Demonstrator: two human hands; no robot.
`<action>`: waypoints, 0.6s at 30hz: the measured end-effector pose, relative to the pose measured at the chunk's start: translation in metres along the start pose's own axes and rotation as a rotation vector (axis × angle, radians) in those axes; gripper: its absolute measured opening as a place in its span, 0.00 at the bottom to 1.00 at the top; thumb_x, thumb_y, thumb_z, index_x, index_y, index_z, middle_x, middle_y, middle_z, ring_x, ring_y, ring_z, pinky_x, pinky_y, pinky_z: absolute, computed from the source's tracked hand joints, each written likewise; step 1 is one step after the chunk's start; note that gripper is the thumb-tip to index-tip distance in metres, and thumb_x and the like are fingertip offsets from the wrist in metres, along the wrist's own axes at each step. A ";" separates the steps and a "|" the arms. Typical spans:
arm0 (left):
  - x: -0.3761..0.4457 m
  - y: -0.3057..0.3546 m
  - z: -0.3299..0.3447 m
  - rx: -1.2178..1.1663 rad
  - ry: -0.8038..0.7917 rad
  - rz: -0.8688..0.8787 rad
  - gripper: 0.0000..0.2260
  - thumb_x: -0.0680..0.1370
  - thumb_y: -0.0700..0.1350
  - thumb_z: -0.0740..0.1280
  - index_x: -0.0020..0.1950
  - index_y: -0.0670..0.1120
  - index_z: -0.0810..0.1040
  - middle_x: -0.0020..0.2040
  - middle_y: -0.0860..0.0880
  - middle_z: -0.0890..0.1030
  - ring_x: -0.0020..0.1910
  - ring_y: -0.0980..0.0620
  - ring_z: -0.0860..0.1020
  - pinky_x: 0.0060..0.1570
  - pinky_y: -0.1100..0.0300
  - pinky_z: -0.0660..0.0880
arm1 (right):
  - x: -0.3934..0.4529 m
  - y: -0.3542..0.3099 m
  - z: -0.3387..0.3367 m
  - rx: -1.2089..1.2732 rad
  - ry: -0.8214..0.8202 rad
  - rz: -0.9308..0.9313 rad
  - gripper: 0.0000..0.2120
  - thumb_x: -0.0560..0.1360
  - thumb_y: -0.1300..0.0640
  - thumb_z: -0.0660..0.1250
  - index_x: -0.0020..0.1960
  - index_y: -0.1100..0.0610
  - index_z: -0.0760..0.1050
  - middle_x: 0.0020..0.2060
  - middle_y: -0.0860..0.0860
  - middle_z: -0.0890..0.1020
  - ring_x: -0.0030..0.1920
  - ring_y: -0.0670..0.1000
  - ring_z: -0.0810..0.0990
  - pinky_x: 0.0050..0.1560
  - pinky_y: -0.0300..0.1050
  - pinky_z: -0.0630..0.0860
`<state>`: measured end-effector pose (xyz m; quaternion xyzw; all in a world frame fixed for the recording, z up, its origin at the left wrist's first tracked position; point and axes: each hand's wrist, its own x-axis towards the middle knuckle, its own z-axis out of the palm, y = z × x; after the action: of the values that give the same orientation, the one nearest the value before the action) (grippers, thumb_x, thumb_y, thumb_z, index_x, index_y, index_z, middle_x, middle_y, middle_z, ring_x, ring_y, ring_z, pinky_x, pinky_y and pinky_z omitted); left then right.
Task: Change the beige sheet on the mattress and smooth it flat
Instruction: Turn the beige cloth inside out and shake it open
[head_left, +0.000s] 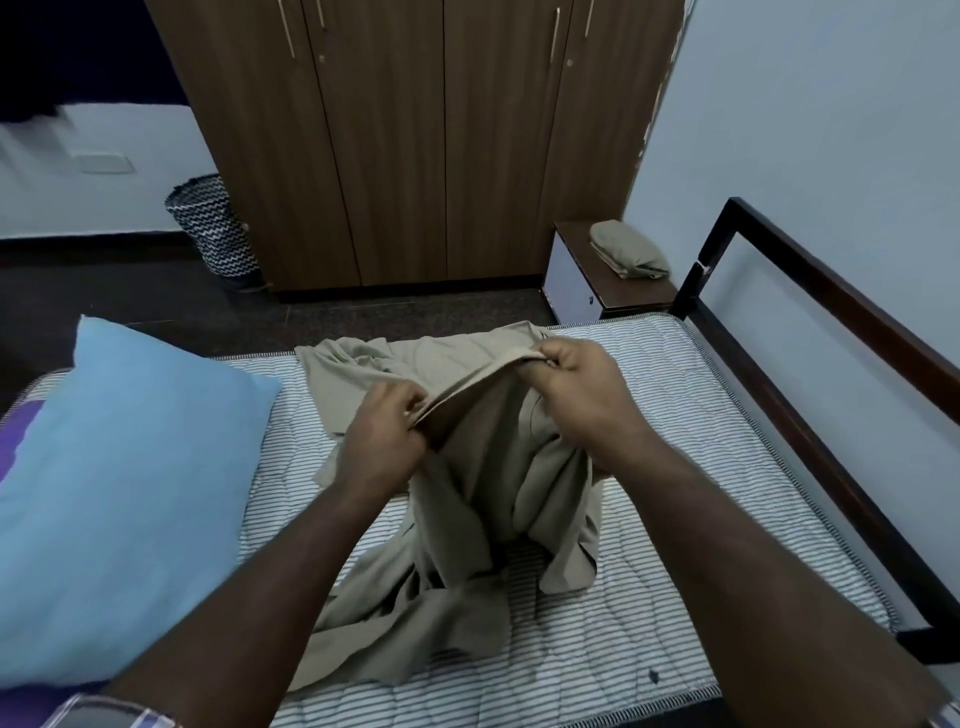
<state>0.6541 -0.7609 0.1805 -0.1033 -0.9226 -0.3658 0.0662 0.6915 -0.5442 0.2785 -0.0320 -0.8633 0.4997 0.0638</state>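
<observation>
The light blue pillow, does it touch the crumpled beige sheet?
Apart. The head view shows bare striped mattress between the light blue pillow and the crumpled beige sheet.

Striped mattress (649, 395) carries crumpled beige sheet (467, 519), blue pillow (119, 493).

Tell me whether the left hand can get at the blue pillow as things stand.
Probably yes, once freed: the blue pillow lies just left of the left hand with nothing between them, but that hand's grip is shut on the beige sheet.
</observation>
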 end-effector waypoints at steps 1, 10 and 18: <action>-0.003 -0.013 0.002 0.027 -0.001 -0.058 0.16 0.66 0.35 0.64 0.46 0.54 0.76 0.48 0.51 0.76 0.49 0.52 0.73 0.47 0.54 0.71 | 0.000 -0.006 -0.004 0.046 0.041 -0.003 0.13 0.73 0.55 0.67 0.37 0.64 0.73 0.27 0.49 0.72 0.30 0.47 0.71 0.36 0.53 0.71; 0.002 -0.054 -0.016 -0.128 0.153 -0.394 0.17 0.69 0.31 0.66 0.53 0.47 0.82 0.47 0.48 0.82 0.47 0.49 0.79 0.45 0.58 0.70 | 0.045 0.001 -0.086 0.134 0.700 0.166 0.12 0.72 0.55 0.64 0.31 0.54 0.69 0.27 0.47 0.70 0.31 0.50 0.69 0.36 0.47 0.66; 0.021 0.038 -0.042 -0.488 -0.038 -0.079 0.13 0.78 0.35 0.65 0.48 0.54 0.81 0.48 0.58 0.82 0.47 0.68 0.79 0.48 0.69 0.73 | -0.004 -0.005 -0.008 0.116 -0.219 0.116 0.41 0.72 0.52 0.78 0.77 0.35 0.61 0.46 0.62 0.83 0.43 0.52 0.83 0.47 0.48 0.82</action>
<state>0.6445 -0.7599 0.2406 -0.0870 -0.8113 -0.5781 0.0075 0.6962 -0.5403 0.2861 -0.0233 -0.8314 0.5521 -0.0582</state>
